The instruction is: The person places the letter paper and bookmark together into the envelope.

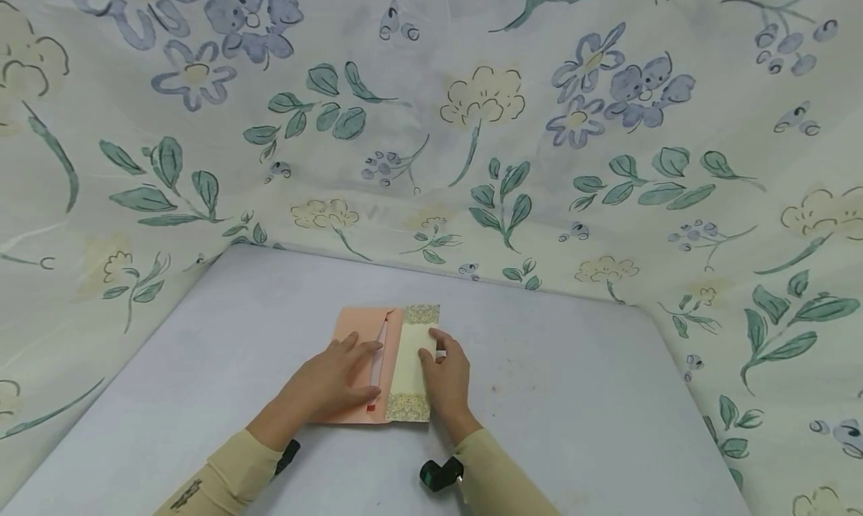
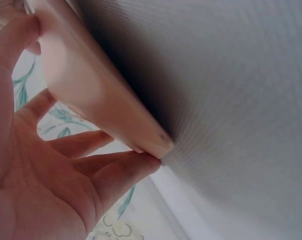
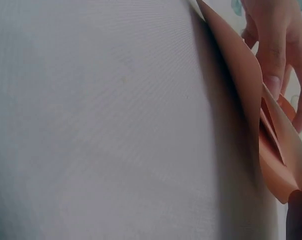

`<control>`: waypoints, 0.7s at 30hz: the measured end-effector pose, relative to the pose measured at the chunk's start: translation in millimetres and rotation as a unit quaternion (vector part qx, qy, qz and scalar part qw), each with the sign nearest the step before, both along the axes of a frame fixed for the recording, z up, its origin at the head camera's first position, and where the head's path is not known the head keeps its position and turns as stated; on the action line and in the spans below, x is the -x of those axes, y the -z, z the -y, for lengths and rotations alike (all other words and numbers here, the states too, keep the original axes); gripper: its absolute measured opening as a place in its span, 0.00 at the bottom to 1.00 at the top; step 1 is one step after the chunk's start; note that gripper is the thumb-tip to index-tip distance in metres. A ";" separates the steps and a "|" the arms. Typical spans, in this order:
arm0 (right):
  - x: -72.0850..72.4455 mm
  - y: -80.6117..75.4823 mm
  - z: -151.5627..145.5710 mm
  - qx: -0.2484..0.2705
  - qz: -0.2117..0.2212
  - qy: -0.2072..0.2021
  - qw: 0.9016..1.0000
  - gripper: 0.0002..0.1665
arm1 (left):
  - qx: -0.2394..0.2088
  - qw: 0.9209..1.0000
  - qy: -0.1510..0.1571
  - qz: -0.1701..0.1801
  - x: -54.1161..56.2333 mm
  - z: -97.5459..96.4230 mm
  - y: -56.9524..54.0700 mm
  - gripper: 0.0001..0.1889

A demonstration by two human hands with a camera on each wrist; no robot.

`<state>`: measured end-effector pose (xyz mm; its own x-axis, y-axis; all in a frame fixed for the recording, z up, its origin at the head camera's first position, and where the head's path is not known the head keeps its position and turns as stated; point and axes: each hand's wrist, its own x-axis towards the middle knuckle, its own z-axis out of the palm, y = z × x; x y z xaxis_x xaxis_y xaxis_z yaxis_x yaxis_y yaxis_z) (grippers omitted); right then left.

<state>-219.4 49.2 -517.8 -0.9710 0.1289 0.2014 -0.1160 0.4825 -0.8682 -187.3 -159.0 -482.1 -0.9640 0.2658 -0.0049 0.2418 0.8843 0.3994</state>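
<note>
A peach paper envelope (image 1: pixel 350 325) lies on the white table, with a cream flap (image 1: pixel 413 359) spread along its right side. Patterned bands cross the flap's two ends. Near the fold, a narrow white strip (image 1: pixel 375 366) with red ends shows on the peach part. My left hand (image 1: pixel 330 381) rests over the envelope with fingers spread, and its fingertips touch the paper in the left wrist view. The right hand (image 1: pixel 450 377) pinches the flap's right edge between thumb and fingers. Raised, curved peach paper (image 3: pixel 241 65) appears in the right wrist view, where most of that hand is hidden.
The white table (image 1: pixel 573 396) stretches around the envelope on both sides. Floral-printed cloth (image 1: pixel 404 126) rises behind the table and along its sides. A dark wrist device (image 1: pixel 441 473) sits at the right sleeve, and another dark piece (image 1: pixel 288 456) at the left.
</note>
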 end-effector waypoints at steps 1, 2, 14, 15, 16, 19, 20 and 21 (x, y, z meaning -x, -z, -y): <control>-0.2 0.2 0.1 -0.002 -0.005 -0.002 1.000 0.23 | 0.001 1.000 0.000 0.000 0.0 -0.1 -0.1 0.40; -0.4 0.2 0.4 -0.005 -0.004 -0.003 1.000 0.23 | 0.002 1.000 0.000 0.001 0.1 -0.3 -0.3 0.40; -2.5 -2.2 9.1 -0.037 0.009 -0.004 0.999 0.23 | -0.002 1.000 -0.001 0.005 0.2 0.1 -2.3 0.40; -2.5 -1.8 9.6 -0.039 0.007 -0.005 0.999 0.23 | -0.002 1.000 0.000 0.004 0.1 0.3 -2.5 0.40; -2.2 -1.2 10.0 -0.041 0.007 -0.006 0.999 0.23 | -0.003 1.000 0.001 0.003 -0.1 0.4 -2.5 0.40; -2.0 -0.4 11.4 -0.041 0.009 -0.007 0.999 0.23 | -0.006 1.000 0.003 -0.001 -0.1 1.0 -2.2 0.40; -2.2 -0.5 12.0 -0.039 0.010 -0.008 0.999 0.23 | -0.006 1.000 0.003 -0.001 -0.1 1.1 -2.2 0.40; -2.1 -0.3 12.7 -0.039 0.012 -0.009 0.999 0.23 | -0.006 1.000 0.004 -0.002 0.0 1.1 -2.0 0.40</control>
